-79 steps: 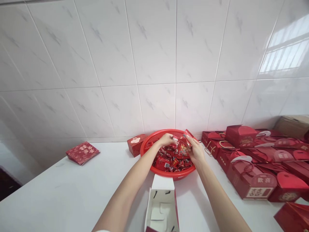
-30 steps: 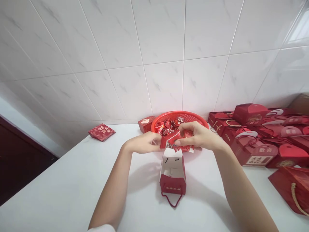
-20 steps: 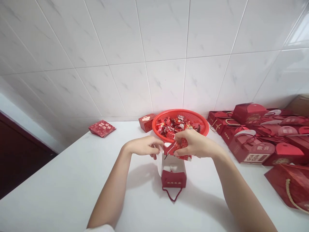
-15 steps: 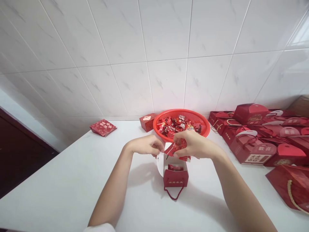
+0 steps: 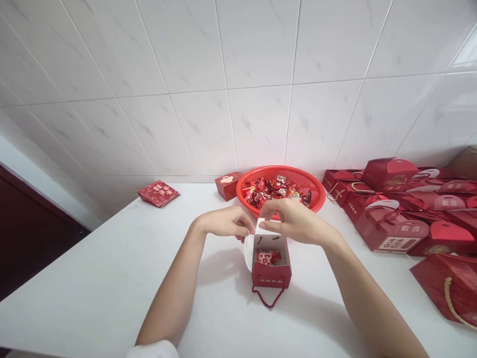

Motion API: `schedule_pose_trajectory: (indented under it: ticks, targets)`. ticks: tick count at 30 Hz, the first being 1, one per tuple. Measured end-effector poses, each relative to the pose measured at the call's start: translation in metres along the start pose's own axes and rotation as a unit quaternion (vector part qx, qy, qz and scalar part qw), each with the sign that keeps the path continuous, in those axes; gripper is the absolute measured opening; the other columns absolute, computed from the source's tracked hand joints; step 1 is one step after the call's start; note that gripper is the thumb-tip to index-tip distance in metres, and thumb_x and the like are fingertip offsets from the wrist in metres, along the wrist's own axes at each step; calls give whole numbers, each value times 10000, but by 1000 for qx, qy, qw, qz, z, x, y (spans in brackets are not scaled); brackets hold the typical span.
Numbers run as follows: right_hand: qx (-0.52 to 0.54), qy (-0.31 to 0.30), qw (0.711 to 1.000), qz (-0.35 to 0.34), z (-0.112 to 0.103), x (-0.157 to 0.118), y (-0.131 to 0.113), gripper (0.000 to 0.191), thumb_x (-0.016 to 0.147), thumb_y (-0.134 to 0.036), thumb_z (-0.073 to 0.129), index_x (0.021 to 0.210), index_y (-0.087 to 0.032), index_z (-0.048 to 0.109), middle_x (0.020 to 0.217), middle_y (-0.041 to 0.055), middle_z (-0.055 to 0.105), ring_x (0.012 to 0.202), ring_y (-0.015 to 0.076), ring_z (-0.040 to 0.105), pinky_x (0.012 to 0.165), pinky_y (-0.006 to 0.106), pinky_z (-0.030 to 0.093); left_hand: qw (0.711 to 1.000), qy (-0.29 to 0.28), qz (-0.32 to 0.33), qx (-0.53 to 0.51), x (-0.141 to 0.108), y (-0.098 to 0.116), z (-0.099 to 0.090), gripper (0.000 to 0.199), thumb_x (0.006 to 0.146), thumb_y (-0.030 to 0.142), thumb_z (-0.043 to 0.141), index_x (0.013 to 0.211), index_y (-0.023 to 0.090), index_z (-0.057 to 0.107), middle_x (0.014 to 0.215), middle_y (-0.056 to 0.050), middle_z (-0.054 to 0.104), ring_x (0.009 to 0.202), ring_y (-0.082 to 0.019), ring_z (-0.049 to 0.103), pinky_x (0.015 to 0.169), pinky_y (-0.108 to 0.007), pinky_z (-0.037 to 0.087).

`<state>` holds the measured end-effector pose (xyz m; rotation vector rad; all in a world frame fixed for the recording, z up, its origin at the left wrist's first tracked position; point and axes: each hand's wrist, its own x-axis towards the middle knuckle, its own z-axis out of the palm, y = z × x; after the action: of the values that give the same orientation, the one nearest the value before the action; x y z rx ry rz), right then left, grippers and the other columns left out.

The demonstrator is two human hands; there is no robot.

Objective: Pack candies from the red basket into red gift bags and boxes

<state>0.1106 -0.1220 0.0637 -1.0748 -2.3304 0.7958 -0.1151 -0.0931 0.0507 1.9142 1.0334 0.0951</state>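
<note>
A small red gift box [image 5: 272, 274] stands with its top open on the white table, its red cord handle hanging at the front. Red-wrapped candies [image 5: 267, 256] lie inside it. My left hand [image 5: 234, 223] pinches the white-lined side flap at the box's far left corner. My right hand [image 5: 292, 219] is over the back of the box, thumb and fingers a little apart with nothing between them, and its thumb lies in front of the white back flap [image 5: 264, 226]. Just behind is a red plastic basket [image 5: 317, 200] of wrapped candies, partly covered by the right hand.
Many red gift boxes [image 5: 395, 231] are stacked along the right, with one corded box [image 5: 449, 286] nearer the front. A flat red box [image 5: 159, 194] lies at the back left, and another small red box [image 5: 228, 186] touches the basket. A tiled wall [image 5: 257, 129] bounds the table behind.
The red candy packets in my right hand have been let go and candies now show in the box. My left hand stays at the flap.
</note>
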Motion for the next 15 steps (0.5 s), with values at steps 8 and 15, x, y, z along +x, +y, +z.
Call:
schedule_pose_trajectory:
  ticks: [8, 15]
  targets:
    - [-119, -125, 982, 75, -26, -24, 2, 287, 766, -452, 767, 865, -209, 650, 721, 4, 649, 598, 142, 517, 536, 264, 312, 997, -34, 37, 51, -5, 11, 3, 278, 850, 417, 665, 872, 160, 770, 792, -45, 728, 720, -156, 665, 609, -204, 483]
    - [-202, -158, 964, 65, -10, -30, -3, 426, 590, -429, 889, 632, -203, 531, 675, -2, 588, 571, 143, 473, 503, 270, 278, 993, -12, 4, 114, -10, 9, 5, 301, 702, 360, 782, 951, 201, 729, 1040, -46, 724, 947, -210, 675, 710, -231, 496]
